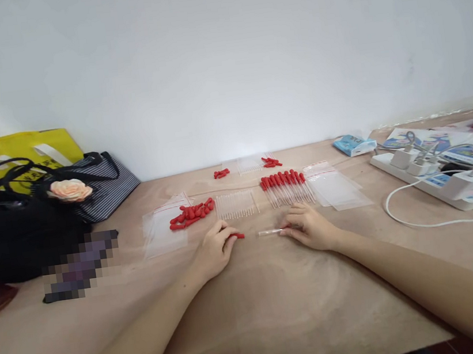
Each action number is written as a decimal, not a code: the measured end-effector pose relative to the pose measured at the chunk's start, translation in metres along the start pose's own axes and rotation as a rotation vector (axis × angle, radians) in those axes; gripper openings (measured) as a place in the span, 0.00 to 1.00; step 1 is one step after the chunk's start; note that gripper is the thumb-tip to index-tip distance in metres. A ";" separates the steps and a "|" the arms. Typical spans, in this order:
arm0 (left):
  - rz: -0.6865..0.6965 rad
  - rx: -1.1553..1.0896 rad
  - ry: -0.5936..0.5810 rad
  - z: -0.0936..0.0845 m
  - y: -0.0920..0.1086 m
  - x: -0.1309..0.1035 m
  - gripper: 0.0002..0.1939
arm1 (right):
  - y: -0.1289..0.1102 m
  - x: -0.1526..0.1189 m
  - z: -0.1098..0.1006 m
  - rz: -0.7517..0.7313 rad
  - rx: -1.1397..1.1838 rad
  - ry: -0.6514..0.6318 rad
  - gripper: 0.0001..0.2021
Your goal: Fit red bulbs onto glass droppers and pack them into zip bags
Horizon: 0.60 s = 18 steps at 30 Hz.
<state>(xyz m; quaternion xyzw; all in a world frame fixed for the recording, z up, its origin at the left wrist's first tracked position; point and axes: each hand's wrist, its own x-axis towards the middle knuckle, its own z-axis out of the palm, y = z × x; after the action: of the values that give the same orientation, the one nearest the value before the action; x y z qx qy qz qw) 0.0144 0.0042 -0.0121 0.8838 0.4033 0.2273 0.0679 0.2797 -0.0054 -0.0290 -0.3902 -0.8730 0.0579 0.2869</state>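
Head: gap btwn bulb (239, 236), tube (269, 232)

red bulbs (192, 213), yellow bag (54, 142), striped pouch (109, 185), seemingly peach flower (70, 190)

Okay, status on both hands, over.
Left hand pinching red rubber bulb. Right hand holding clear glass tube, end toward bulb, gap between. Nothing in that gap.

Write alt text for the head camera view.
Left hand holds a red rubber bulb, right hand a clear tube, ends facing but apart, above a wooden table. Behind lie loose bulbs, bare tubes and red-capped tubes.
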 end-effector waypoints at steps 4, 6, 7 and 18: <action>-0.035 -0.043 0.037 0.005 -0.001 0.001 0.10 | 0.002 -0.001 -0.001 -0.007 0.056 -0.025 0.07; -0.042 -0.050 0.035 0.005 -0.004 0.002 0.11 | 0.002 0.002 0.000 0.010 0.103 -0.013 0.07; -0.043 -0.054 0.028 0.006 -0.005 0.003 0.10 | 0.002 0.003 0.000 0.027 0.129 -0.009 0.07; -0.011 -0.097 0.043 0.008 0.014 0.011 0.06 | -0.004 0.014 0.007 0.192 0.124 -0.100 0.04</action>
<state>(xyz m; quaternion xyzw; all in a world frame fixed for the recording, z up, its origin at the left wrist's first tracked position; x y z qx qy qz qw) 0.0338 0.0042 -0.0110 0.8723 0.3979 0.2649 0.1032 0.2662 0.0025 -0.0274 -0.4502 -0.8396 0.1583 0.2596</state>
